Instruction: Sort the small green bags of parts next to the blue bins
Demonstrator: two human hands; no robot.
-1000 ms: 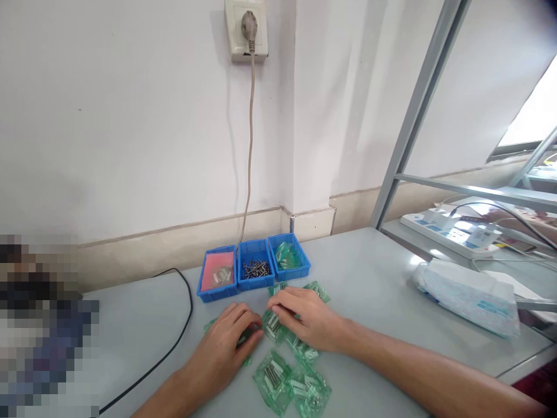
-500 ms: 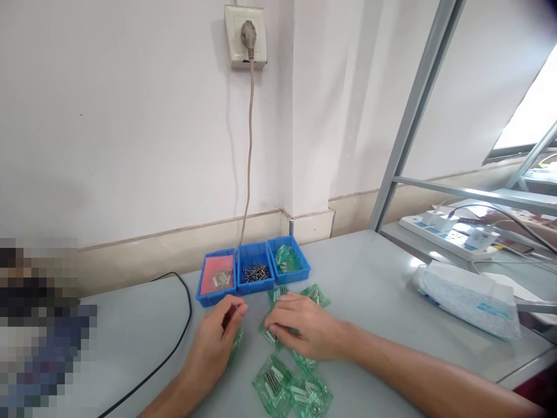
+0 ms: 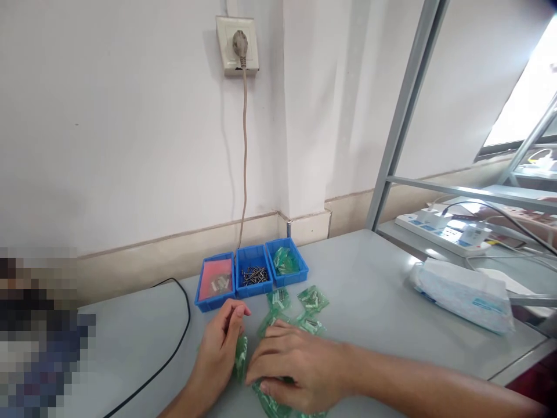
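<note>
My left hand (image 3: 219, 348) rests on its side on the table, its fingers loosely curled and a gap showing by the thumb. I see nothing between its fingertips. Against its inner side lies a green plastic bag (image 3: 241, 357), partly hidden. My right hand (image 3: 300, 363) bends over several small green bags, thumb and index finger closing on one crumpled bag (image 3: 272, 404); its palm hides much of it. Beyond the knuckles lie more flat green bags holding metal screws and pale plugs, such as the left bag (image 3: 278, 298) and the right bag (image 3: 313, 299).
Three blue bins stand by the wall: one with a pink sheet and clear bag (image 3: 215, 278), one with screws (image 3: 255, 275), one with green bags (image 3: 286, 261). A black cable (image 3: 174, 342) runs left. On the right lie a tissue pack (image 3: 463, 296) and power strip (image 3: 439, 233).
My right hand has moved down toward me, covering the nearer bags and uncovering the far ones. My left hand stays nearly in place. The view has shifted slightly.
</note>
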